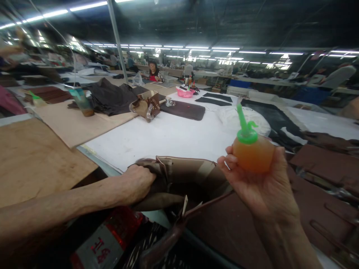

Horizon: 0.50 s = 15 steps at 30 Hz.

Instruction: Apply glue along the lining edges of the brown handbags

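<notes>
My right hand (260, 186) is wrapped round a squeeze bottle (254, 153) with a green nozzle cap, filled with orange-amber liquid. It holds the bottle upright above the right side of a brown leather bag (193, 170). The bag's mouth gapes upward, showing a tan lining and a dark interior. At the bag's left side my left hand (137, 185) is closed on its edge, with the fingertips hidden behind the material. A pale tab (185, 205) sticks up from the bag's near rim.
On the white table (126, 134) lie a small brown handbag (147, 104), a flat dark-brown leather piece (185, 111) and a pink basket (185, 91). Dark leather is heaped behind a cup (82, 102). Brown panels (322, 198) cover the right. A person (154, 73) sits farther back.
</notes>
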Each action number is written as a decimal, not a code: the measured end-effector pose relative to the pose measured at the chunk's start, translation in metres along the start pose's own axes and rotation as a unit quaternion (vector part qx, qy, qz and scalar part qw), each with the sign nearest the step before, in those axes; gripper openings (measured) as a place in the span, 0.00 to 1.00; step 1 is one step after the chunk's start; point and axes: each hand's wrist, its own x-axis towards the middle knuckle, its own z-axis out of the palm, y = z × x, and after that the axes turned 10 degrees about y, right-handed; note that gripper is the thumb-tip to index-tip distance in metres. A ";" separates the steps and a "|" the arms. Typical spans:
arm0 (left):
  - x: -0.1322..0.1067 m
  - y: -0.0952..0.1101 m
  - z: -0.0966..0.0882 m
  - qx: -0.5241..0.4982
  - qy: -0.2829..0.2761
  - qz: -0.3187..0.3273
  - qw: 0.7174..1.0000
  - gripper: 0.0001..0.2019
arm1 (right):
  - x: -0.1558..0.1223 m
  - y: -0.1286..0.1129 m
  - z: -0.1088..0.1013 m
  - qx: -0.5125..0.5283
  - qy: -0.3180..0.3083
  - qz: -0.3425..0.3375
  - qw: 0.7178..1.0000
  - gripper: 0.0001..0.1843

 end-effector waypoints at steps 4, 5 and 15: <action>0.003 0.003 0.015 0.106 0.025 -0.016 0.994 0.17 | -0.001 0.003 0.003 0.008 0.035 0.008 0.999 0.20; 0.005 0.004 0.019 0.137 0.032 -0.027 0.990 0.21 | -0.003 0.003 0.004 0.006 0.050 0.011 0.999 0.22; 0.058 0.002 0.066 -0.019 0.183 -0.171 0.968 0.37 | -0.023 0.006 0.003 -0.053 0.124 0.032 0.990 0.26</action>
